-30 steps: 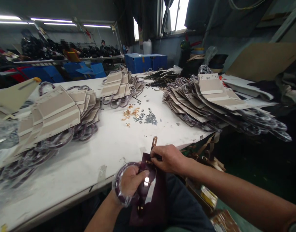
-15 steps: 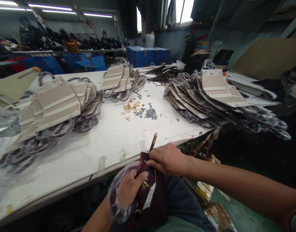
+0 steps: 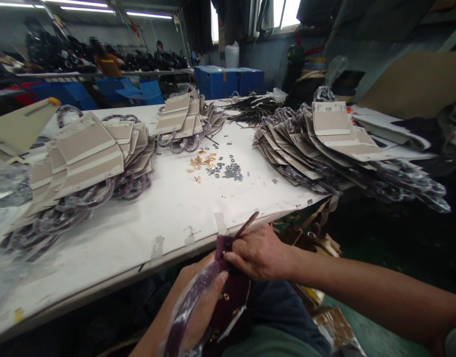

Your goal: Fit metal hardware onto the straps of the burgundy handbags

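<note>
A dark maroon bag panel [image 3: 233, 285] rests over my lap at the table's front edge, with small gold fittings on its face. Its curved handle [image 3: 180, 320], wrapped in clear plastic, passes over my left hand [image 3: 208, 303]. That hand is closed on the panel, thumb on the front and the other fingers mostly hidden. My right hand [image 3: 258, 252] is closed at the panel's top corner, pinching a narrow dark reddish strip [image 3: 246, 225] whose end sticks up past the knuckles. A pale strip [image 3: 231, 322] hangs along the panel's edge.
On the white table [image 3: 168, 208] lie gold fittings [image 3: 203, 161] and small dark metal plates [image 3: 233, 171]. Stacks of beige-backed panels with wrapped handles stand left [image 3: 90, 153], behind [image 3: 177, 116] and right [image 3: 324, 134]. Black cords [image 3: 246, 109] lie at the back.
The narrow strip has tipped over to the right with my right hand. The panel has turned, and the handle has swung down across my left hand, which grips from behind it.
</note>
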